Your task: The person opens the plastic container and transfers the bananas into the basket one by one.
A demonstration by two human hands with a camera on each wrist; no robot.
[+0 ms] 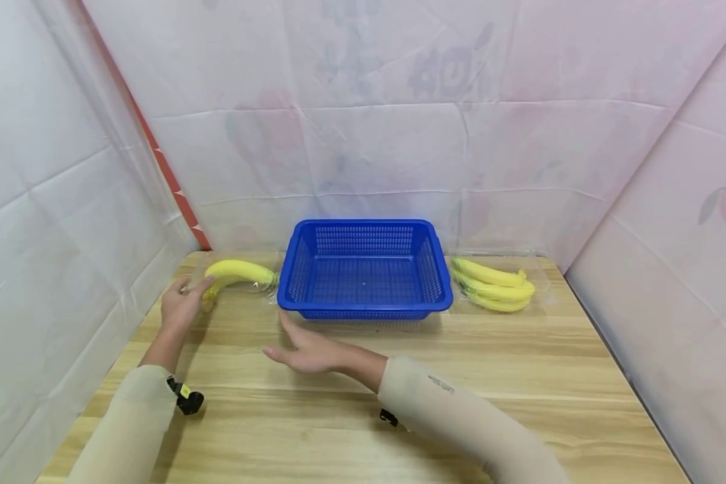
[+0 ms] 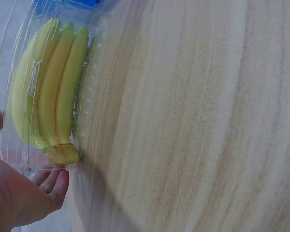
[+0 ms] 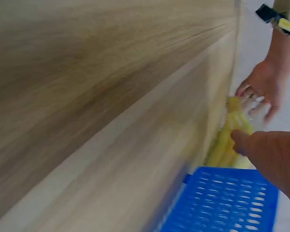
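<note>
A clear plastic box of bananas [image 1: 240, 271] lies on the table left of the basket. My left hand [image 1: 180, 302] grips its stem end; the left wrist view has fingertips [image 2: 60, 186] at the end of the bananas [image 2: 50, 92]. My right hand [image 1: 311, 349] is by the front left corner of the blue plastic basket [image 1: 363, 308], its fingers extended and thumb apart, holding nothing. Its thumb [image 3: 241, 141] overlaps the bananas in the right wrist view. Nothing lies inside the basket.
A second clear package of bananas [image 1: 499, 289] lies right of the basket. Behind the wooden table [image 1: 314, 430] hangs a pale printed sheet [image 1: 375, 154], with more sheeting along the left and right sides.
</note>
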